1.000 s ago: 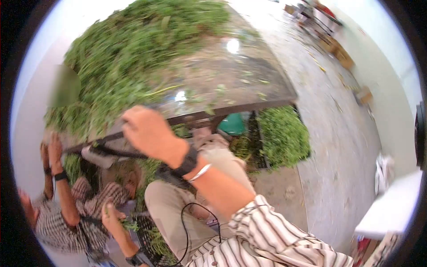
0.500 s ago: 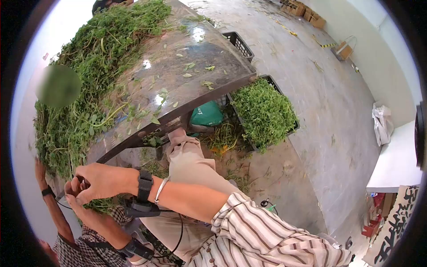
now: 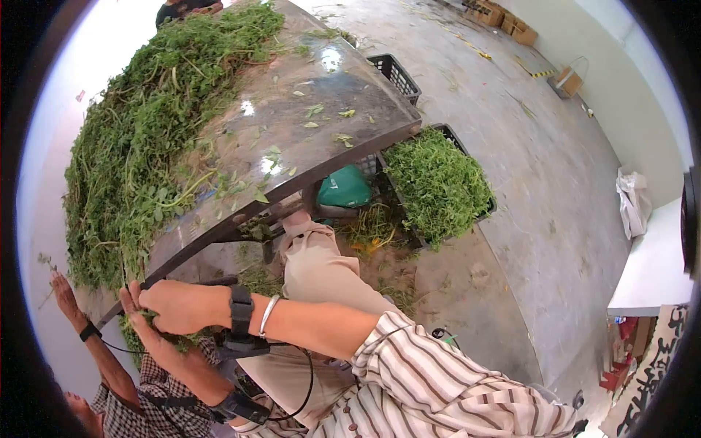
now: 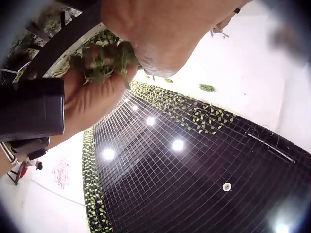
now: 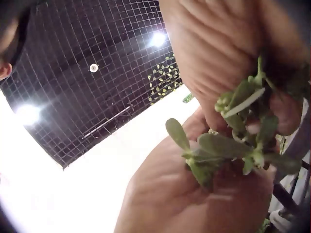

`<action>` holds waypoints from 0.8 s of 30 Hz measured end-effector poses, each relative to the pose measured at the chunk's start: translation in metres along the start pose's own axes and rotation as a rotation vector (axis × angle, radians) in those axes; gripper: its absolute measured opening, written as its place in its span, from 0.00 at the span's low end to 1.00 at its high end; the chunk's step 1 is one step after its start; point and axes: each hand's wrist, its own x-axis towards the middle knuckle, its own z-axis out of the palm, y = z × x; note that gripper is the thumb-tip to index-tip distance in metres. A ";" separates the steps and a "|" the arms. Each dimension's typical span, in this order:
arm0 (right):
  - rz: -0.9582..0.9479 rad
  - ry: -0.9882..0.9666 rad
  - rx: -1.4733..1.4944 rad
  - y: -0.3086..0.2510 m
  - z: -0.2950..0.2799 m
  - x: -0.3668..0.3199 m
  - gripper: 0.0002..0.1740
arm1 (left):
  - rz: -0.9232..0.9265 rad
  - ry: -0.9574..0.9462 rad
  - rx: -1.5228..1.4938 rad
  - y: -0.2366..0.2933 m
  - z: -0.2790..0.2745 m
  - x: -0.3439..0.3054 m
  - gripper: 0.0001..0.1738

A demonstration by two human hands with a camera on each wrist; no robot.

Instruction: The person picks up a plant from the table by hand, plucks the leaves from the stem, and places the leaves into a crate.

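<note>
Right grip (image 3: 193,308) pinches sprigs (image 5: 221,145) with curled fingers, close against the left grip (image 3: 169,352); whether the left also clasps them, one cannot tell. From both hands in the head view, the pile (image 3: 161,124) lies at twelve o'clock on the worktop (image 3: 347,98), greens (image 3: 438,190) at two, another person's hand (image 3: 67,296) at nine.

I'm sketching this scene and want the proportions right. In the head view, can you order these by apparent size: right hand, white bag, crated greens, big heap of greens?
Largest to smallest:
1. Big heap of greens
2. Crated greens
3. Right hand, probably enlarged by nearness
4. White bag, farther off
</note>
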 end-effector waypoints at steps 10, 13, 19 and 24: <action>-0.103 0.671 -0.222 -0.025 -0.097 -0.036 0.18 | -0.042 0.070 0.033 0.003 -0.049 -0.036 0.30; 0.059 0.711 -0.262 -0.067 -0.139 -0.088 0.17 | -0.090 0.099 0.004 -0.001 -0.064 -0.043 0.28; 0.197 1.213 -0.364 -0.084 -0.203 -0.191 0.19 | -0.156 0.145 0.009 -0.008 -0.078 -0.055 0.27; 0.436 1.133 -1.116 -0.027 -0.263 -0.294 0.20 | -0.155 0.161 -0.026 -0.001 -0.084 -0.060 0.27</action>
